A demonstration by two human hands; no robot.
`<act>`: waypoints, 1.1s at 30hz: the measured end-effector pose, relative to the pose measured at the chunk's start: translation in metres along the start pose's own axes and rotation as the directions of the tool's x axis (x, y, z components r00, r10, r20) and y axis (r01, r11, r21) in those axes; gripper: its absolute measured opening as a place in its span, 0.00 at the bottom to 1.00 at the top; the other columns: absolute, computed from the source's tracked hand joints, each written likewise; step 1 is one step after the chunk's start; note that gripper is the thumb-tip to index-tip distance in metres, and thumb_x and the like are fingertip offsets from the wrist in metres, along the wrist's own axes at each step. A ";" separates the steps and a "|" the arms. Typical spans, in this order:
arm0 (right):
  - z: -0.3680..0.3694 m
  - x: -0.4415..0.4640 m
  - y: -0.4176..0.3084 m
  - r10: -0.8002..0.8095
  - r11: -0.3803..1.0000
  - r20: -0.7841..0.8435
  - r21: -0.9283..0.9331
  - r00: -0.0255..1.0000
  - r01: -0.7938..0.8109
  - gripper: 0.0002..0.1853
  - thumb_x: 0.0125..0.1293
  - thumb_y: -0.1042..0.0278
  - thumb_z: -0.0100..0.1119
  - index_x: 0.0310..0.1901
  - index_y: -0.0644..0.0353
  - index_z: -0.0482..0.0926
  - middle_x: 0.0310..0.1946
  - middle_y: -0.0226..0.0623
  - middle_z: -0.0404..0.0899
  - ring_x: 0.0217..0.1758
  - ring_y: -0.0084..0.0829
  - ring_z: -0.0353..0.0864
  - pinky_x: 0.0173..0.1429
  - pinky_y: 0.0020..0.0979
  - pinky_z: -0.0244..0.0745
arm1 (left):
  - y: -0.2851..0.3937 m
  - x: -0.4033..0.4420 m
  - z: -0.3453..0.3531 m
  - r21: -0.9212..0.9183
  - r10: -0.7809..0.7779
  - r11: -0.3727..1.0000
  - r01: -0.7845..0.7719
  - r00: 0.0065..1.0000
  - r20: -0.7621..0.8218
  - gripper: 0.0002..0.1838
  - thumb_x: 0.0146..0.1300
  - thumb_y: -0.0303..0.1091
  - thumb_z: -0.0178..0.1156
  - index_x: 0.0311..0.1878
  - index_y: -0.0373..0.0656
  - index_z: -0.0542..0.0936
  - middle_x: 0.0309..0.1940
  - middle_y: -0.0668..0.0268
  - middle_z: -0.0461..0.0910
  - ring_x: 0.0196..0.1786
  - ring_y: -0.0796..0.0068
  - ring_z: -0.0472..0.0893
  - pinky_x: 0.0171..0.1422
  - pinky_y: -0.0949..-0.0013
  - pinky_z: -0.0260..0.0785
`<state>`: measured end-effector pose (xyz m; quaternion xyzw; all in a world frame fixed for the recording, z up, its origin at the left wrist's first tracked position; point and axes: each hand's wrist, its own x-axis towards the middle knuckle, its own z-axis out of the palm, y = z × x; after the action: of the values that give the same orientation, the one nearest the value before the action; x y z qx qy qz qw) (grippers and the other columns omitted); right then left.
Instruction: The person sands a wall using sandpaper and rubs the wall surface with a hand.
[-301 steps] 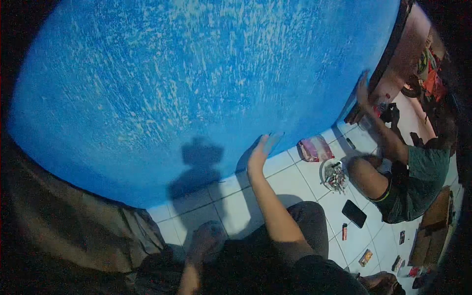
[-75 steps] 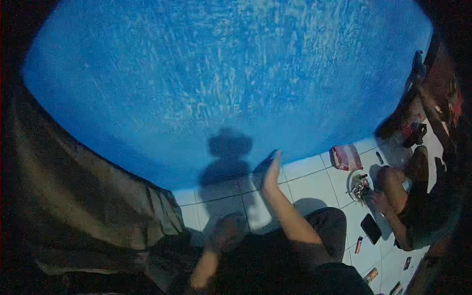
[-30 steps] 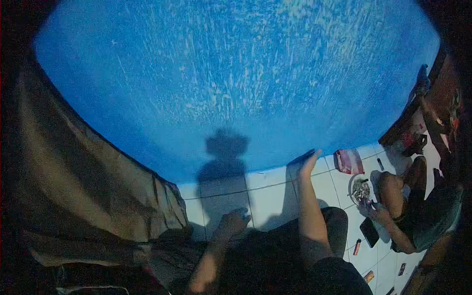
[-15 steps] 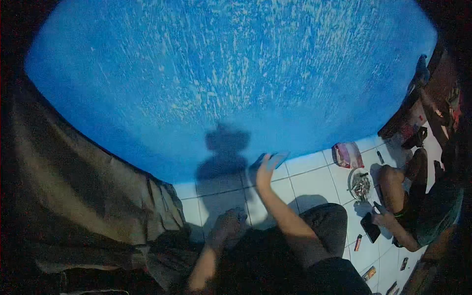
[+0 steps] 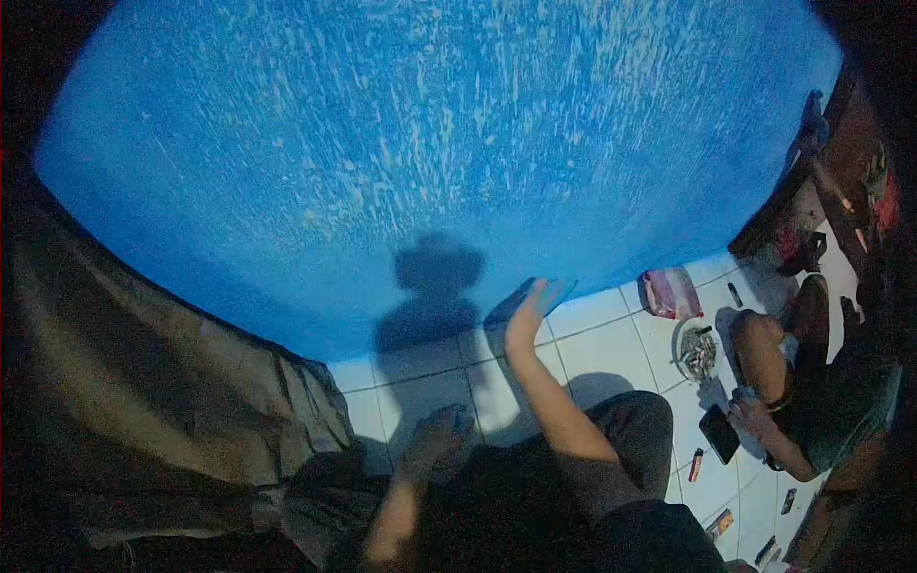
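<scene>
Left of the bowl (image 5: 679, 353) in the head view, the right hand (image 5: 527, 317) rises near the blue wall (image 5: 592, 172), open, its fingers extended and blurred. Farther left and lower than the bowl, the shadowed left hand (image 5: 439, 439) hides its grip: I cannot tell it. Below the bowl lies a black phone (image 5: 719, 435).

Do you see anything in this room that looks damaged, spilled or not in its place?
The blue wall looks uneven: pale streaks and flecks break up its colour. This may be worn paint or an intended finish; I cannot tell which. I see no clear spill on the floor tiles.
</scene>
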<state>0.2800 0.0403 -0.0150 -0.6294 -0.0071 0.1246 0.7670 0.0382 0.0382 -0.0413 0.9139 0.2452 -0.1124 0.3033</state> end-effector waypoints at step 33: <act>-0.080 0.084 -0.014 0.290 0.591 0.420 0.628 0.860 -0.506 0.45 0.69 0.26 0.29 0.76 0.53 0.48 0.75 0.44 0.53 0.76 0.49 0.54 0.77 0.54 0.49 | 0.025 -0.018 -0.023 -0.296 -0.272 0.915 0.274 0.961 0.048 0.26 0.67 0.51 0.55 0.60 0.43 0.76 0.56 0.50 0.78 0.60 0.49 0.78 0.66 0.46 0.66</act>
<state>0.3772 -0.0228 -0.0308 -0.2385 0.0792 0.3725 0.8934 0.0366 0.0281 -0.0045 0.8138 0.3835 -0.1181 0.4203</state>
